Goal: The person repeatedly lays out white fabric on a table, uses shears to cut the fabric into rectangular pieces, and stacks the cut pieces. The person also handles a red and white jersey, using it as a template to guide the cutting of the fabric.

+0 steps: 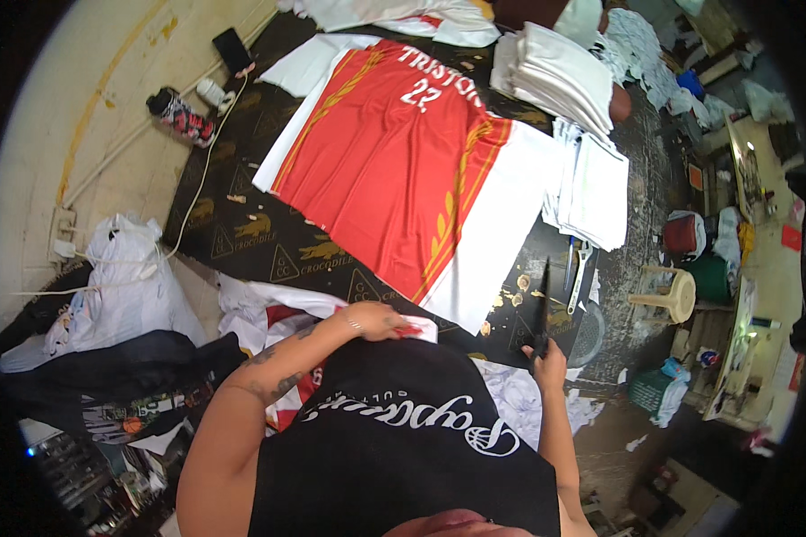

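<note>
1. We take the red jersey panel point(394, 161) as our landmark; it lies flat on white sheet on the dark worktop point(251, 237).
2. Below the panel's lower corner, our left hand point(381, 319) presses flat, fingers spread, on red-and-white fabric point(269, 322) at the worktop edge.
3. Below and right of the panel, our right hand point(546, 358) is closed around a long dark blade point(543, 300) pointing up toward the panel.
4. Right of the panel sit stacks of white sheets point(591, 183).
</note>
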Demonstrator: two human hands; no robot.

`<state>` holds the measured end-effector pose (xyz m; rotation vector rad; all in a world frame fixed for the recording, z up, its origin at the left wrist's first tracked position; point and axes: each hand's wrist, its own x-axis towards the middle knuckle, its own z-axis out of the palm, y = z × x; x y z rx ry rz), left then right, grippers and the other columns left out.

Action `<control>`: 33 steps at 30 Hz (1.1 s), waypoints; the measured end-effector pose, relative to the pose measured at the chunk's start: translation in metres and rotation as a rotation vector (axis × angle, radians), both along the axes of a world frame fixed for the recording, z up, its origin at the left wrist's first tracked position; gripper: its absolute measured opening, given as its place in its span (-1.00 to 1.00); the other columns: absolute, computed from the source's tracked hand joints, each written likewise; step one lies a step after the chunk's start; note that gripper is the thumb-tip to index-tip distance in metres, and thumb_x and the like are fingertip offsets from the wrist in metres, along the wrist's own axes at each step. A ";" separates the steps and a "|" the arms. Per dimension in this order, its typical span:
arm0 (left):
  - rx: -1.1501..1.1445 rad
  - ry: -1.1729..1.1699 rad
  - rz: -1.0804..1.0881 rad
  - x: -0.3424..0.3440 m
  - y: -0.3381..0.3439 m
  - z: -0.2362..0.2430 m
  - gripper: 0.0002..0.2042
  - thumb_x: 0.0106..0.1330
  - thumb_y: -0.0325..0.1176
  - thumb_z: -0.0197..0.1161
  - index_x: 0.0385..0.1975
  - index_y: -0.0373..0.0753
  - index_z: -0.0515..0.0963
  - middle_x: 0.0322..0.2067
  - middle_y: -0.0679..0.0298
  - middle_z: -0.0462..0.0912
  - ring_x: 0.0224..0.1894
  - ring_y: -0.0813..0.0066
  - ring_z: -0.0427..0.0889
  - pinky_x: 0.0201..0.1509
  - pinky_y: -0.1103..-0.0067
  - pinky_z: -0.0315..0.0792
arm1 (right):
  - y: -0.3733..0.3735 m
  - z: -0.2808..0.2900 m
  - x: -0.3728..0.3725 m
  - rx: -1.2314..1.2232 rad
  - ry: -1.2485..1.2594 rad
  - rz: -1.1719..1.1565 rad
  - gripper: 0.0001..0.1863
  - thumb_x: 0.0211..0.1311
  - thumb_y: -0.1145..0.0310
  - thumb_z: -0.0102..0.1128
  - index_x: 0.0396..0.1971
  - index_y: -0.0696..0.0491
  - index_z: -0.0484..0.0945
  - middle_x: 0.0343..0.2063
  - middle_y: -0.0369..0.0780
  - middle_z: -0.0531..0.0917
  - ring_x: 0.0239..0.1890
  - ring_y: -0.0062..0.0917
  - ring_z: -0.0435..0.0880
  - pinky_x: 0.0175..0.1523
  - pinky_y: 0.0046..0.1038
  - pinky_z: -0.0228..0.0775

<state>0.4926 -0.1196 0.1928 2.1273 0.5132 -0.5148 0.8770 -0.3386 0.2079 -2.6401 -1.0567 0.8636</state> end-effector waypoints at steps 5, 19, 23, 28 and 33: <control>-0.477 -0.770 0.520 0.111 0.082 0.101 -0.69 0.57 -0.39 0.21 0.25 -0.16 0.50 0.13 0.26 0.65 0.13 0.47 0.63 0.30 0.45 0.50 | -0.046 -0.040 0.030 0.327 -0.200 0.015 -0.34 0.12 0.17 0.58 0.19 0.13 0.59 0.09 0.05 0.66 0.18 -0.02 0.61 0.20 -0.13 0.48; 0.018 -0.761 0.347 -0.005 -0.032 -0.086 -0.51 0.22 -0.21 0.42 0.13 -0.26 0.61 -0.13 -0.01 0.65 0.00 -0.10 0.61 0.22 0.12 0.44 | -0.032 0.104 -0.086 0.830 1.343 -0.074 -0.51 0.39 0.39 0.36 0.24 0.25 0.53 -0.08 -0.29 0.69 -0.10 -0.71 0.62 -0.02 -0.58 0.44; 1.151 -0.499 0.274 -0.003 0.077 -0.071 -0.44 0.28 -0.04 0.36 0.25 -0.17 0.57 -0.09 -0.08 0.62 0.05 -0.11 0.59 0.31 0.08 0.35 | -0.036 0.139 -0.068 1.249 1.220 -0.208 -0.24 0.10 0.06 0.61 0.20 0.23 0.58 -0.03 -0.15 0.75 0.01 -0.35 0.72 0.19 -0.24 0.52; 0.928 -0.848 0.960 0.078 0.299 0.140 -0.68 0.31 -0.33 0.33 0.01 -0.32 0.66 -0.11 -0.16 0.68 0.04 -0.16 0.65 0.17 0.09 0.49 | -0.002 0.132 -0.075 -0.378 0.627 0.240 -0.53 0.34 -0.10 0.35 -0.06 0.01 0.71 -0.27 0.13 0.75 -0.11 -0.06 0.79 0.07 -0.15 0.58; 0.537 -1.182 0.423 0.111 0.181 0.321 -0.07 0.23 0.06 0.54 0.54 -0.17 0.25 0.54 -0.23 0.10 0.59 -0.05 0.15 0.62 0.17 0.06 | 0.088 0.161 -0.136 0.715 0.643 0.343 -0.58 0.55 0.01 0.19 -0.08 0.14 0.63 -0.23 -0.07 0.72 -0.26 -0.26 0.68 -0.06 -0.29 0.52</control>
